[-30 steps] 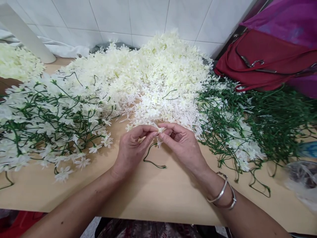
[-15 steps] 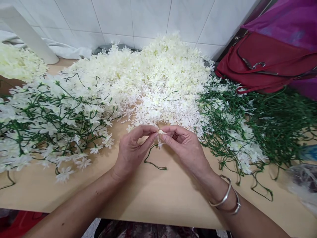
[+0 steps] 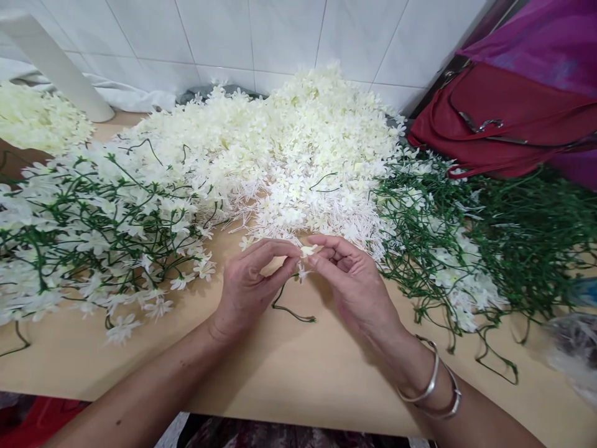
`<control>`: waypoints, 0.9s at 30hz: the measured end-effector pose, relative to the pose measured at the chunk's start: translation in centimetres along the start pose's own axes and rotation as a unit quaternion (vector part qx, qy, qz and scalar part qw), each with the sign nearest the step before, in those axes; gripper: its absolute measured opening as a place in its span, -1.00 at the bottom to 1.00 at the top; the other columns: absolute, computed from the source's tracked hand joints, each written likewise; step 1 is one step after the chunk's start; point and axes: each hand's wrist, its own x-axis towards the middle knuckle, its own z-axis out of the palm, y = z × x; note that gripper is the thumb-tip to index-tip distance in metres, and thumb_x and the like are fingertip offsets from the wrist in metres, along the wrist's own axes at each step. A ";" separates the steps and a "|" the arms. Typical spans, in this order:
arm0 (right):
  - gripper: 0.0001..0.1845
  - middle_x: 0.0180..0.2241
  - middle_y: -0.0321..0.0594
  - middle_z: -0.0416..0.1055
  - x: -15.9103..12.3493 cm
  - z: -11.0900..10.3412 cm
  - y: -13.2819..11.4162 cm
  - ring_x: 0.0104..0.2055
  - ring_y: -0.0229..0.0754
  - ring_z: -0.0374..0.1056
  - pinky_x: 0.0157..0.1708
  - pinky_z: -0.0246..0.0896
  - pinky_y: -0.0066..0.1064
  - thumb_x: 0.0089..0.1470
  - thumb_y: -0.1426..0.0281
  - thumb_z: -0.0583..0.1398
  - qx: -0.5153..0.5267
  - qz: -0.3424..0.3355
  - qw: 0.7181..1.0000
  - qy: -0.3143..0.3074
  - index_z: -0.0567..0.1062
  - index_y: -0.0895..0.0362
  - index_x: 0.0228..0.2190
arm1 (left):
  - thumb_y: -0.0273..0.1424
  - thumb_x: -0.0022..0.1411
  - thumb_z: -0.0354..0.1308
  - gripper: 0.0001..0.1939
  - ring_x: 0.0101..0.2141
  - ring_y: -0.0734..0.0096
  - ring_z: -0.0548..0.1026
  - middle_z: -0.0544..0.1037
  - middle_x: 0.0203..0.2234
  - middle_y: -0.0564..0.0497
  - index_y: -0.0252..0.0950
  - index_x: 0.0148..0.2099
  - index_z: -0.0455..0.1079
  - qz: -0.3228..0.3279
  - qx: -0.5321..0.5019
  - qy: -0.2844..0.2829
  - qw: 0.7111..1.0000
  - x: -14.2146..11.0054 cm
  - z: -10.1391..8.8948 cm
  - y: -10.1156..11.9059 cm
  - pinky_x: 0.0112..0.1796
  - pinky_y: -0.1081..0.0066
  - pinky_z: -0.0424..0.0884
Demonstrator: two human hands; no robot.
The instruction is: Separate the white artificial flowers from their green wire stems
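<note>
Both hands meet over the middle of the table, pinching at a small white artificial flower [image 3: 308, 251]. My left hand [image 3: 256, 280] is closed, thumb and index finger together at the flower's left side. My right hand [image 3: 352, 280], with silver bangles at its wrist, grips the right side of the petals between thumb and finger. Just below the fingertips another small white blossom [image 3: 302, 272] shows, and a thin green plastic stem [image 3: 293, 316] lies under my left hand. Whether that stem joins the held flower is hidden by the fingers.
Loose cream-white blossoms [image 3: 298, 137] are heaped against the tiled wall. Flowers on green stems [image 3: 116, 211] pile up at left. Bare green stems [image 3: 536, 230] lie at right, below a red handbag [image 3: 522, 118]. A clear plastic bag [image 3: 576, 348] sits near the right edge.
My right fingertips have shifted slightly right from the left ones, and more of the white petals shows between them. The view has tilted a little; the piles look the same.
</note>
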 end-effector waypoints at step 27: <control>-0.80 -0.29 -0.27 0.59 1.5 -1.5 0.6 -0.26 -0.20 0.41 -0.17 0.32 -0.35 -0.01 0.25 0.47 0.009 -0.065 0.998 0.001 0.61 0.05 -0.39 | -0.50 0.36 0.26 -0.92 -0.21 0.36 0.61 0.64 -0.28 -0.01 -0.23 -0.13 0.49 0.056 0.024 -0.013 0.998 0.0 -0.5 0.3 -0.16 0.37 0.50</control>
